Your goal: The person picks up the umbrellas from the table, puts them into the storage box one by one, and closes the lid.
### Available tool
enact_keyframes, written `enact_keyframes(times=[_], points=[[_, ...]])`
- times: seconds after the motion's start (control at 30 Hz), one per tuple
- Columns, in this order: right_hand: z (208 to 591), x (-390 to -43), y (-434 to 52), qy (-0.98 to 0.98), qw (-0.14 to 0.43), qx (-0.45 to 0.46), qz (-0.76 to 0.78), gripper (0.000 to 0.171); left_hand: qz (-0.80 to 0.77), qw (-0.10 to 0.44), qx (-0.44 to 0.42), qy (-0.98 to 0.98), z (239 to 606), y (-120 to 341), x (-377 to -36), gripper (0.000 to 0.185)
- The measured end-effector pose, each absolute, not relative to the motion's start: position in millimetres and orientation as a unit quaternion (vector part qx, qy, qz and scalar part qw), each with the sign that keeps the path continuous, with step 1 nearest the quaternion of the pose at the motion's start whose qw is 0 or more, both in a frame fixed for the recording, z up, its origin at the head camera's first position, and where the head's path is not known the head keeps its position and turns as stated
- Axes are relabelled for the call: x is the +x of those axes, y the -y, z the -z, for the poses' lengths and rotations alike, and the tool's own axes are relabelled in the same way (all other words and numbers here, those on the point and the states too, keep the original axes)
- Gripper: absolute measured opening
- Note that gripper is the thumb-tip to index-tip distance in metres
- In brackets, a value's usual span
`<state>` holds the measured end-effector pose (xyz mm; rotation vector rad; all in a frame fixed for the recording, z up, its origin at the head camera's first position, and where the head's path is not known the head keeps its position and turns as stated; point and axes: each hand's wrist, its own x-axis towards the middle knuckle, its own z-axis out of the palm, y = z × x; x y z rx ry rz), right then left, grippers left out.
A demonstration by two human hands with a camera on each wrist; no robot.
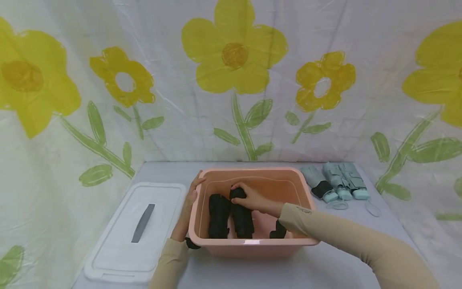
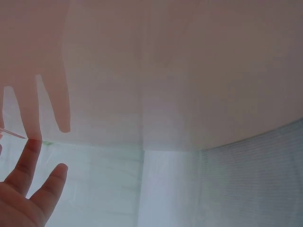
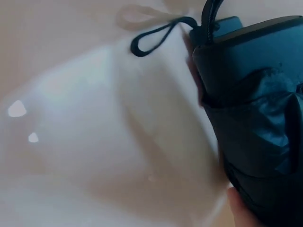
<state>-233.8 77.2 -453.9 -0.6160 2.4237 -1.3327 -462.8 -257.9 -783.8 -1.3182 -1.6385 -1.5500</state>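
Observation:
My right hand (image 1: 254, 198) reaches into a pink plastic tub (image 1: 249, 242) and grips the upper end of a black folded umbrella (image 1: 242, 222). In the right wrist view this umbrella (image 3: 255, 127) stands close, with a fingertip at its side and a cord loop at its end. Another black folded umbrella (image 1: 218, 216) lies to its left in the tub. Part of a black item (image 1: 278, 231) shows at the tub's right, below my forearm. My left hand (image 1: 187, 206) rests against the tub's left side and rim, its fingers (image 2: 54, 184) spread in the left wrist view.
A white lid (image 1: 115, 237) with a grey handle lies left of the tub. Three pale green folded umbrellas (image 1: 337, 182) with wrist loops lie at the back right. A small black piece (image 1: 193, 243) shows outside the tub's front left corner. A flowered curtain (image 1: 169, 132) hangs behind.

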Motion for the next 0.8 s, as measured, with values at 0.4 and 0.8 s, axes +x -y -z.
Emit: enact_keyframes(times=[0.4, 0.8], points=[[468.7, -231.7, -70.5, -0.834, 0.133, -0.258, 0.468, 0.041, 0.56, 0.273, -0.505, 0.597, 786.4, 259.2, -468.8, 0.071], [469.7, -226.4, -62.2, -0.861, 0.171, -0.193, 0.439, 0.039, 0.56, 0.281, -0.499, 0.599, 786.6, 260.4, -469.8, 0.072]])
